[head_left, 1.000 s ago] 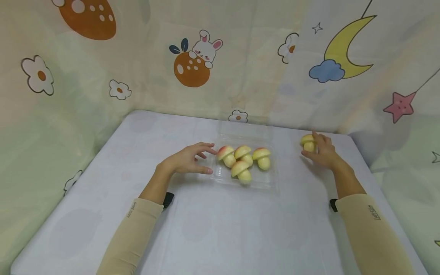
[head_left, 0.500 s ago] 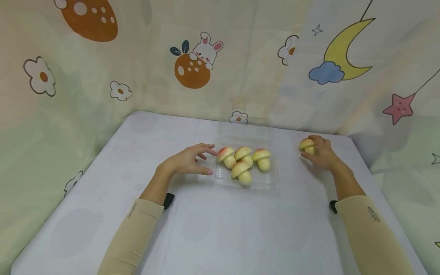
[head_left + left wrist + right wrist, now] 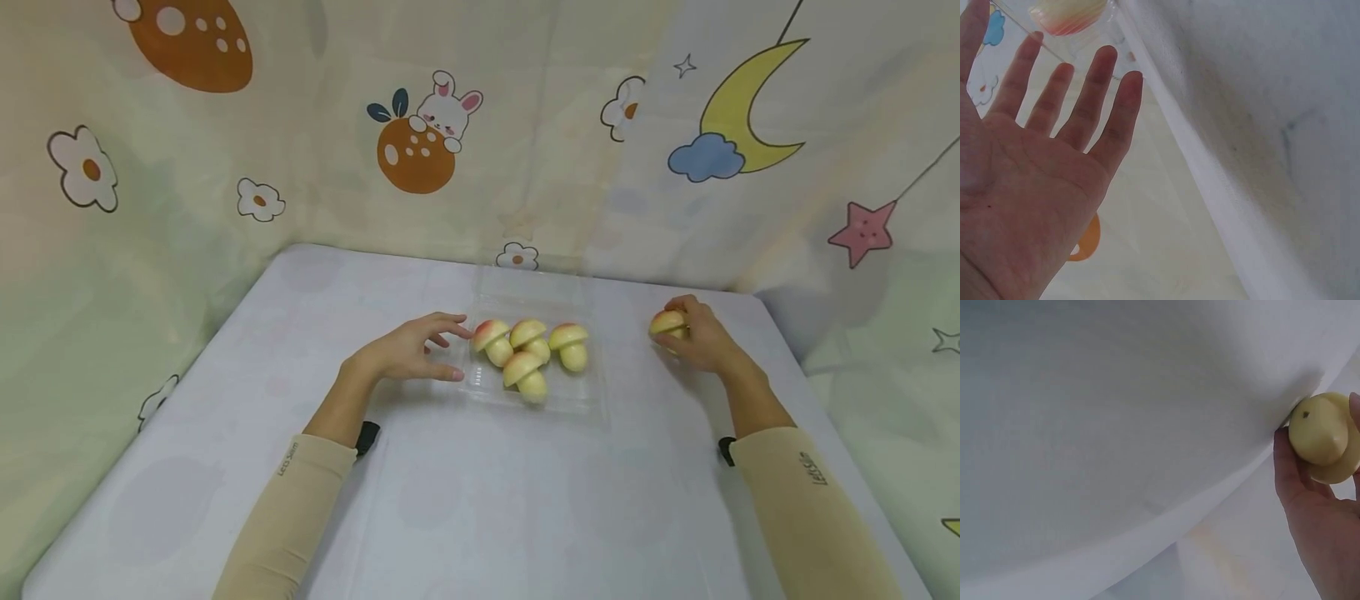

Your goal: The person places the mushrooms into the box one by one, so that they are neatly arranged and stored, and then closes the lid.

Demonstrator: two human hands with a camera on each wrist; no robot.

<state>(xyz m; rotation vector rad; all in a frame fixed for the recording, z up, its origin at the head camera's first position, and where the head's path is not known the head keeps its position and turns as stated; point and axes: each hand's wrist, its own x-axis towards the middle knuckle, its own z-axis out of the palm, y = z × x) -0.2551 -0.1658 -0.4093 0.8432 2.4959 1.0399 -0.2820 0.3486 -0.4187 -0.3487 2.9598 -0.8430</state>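
Note:
My right hand (image 3: 701, 340) grips a toy mushroom (image 3: 666, 322) with a pale yellow stem and a yellow cap tinged red, at the right of the table. In the right wrist view, fingers and thumb curve around this mushroom (image 3: 1318, 434), its stem end facing the camera. Left of it lies a clear plastic box (image 3: 588, 398), its lid folded back. Several similar mushrooms (image 3: 573, 357) lie inside. At the box's left side my left hand (image 3: 405, 350) holds nothing, fingers extended and spread. The left wrist view shows its bare palm, with a mushroom (image 3: 1069, 17) beyond the fingertips.
A white cloth covers the table (image 3: 480, 500). Behind it and along both sides hangs a printed curtain (image 3: 525, 125) with cartoon figures. The box's transparent lid (image 3: 534, 289) reaches toward the table's back edge.
My right hand has closed more around the mushroom and drawn it slightly toward me and to the left. My left hand and the mushrooms in the box have stayed put.

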